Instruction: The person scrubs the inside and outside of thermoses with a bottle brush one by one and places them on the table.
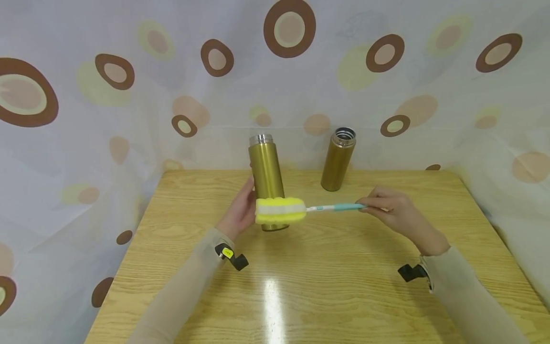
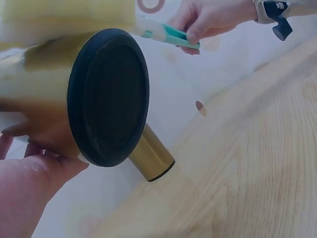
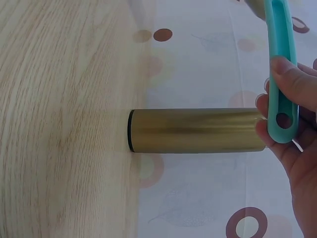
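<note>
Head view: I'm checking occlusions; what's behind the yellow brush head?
Behind the brush head: the gold bottle in the left hand, visible above and below; the band between is covered.

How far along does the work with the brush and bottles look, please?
Done, it seems: the standing bottle is open, and no lid shows on the held bottle. In hand: the left hand holds that bottle; the right hand grips the brush by its handle. Remaining: the brush's yellow head is outside both bottles, so any scrubbing inside probably lies ahead.
</note>
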The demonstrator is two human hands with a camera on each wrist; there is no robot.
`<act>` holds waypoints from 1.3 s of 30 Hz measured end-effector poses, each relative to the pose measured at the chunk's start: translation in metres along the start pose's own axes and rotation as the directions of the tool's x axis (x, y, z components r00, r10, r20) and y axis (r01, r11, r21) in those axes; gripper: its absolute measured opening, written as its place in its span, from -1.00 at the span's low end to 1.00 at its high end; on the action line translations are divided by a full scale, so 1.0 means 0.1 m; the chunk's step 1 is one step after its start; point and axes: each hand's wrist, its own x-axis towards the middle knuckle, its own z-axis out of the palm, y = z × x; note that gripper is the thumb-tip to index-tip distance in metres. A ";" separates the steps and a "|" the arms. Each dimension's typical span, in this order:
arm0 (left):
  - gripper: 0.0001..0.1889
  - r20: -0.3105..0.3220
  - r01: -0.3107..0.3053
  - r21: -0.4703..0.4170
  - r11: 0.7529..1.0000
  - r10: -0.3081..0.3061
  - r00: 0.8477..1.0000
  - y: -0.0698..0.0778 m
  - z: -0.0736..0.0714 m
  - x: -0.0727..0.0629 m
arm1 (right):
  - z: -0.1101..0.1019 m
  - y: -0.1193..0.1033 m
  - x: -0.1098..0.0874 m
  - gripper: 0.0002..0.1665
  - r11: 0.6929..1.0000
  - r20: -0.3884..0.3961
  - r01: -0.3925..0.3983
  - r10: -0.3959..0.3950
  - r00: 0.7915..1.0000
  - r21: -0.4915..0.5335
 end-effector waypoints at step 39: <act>-0.50 0.146 0.086 0.107 0.991 -0.101 0.984 -0.18 0.03 -0.02 | -0.02 0.03 0.11 -0.38 0.976 -0.229 -0.146 0.107 0.967 -0.162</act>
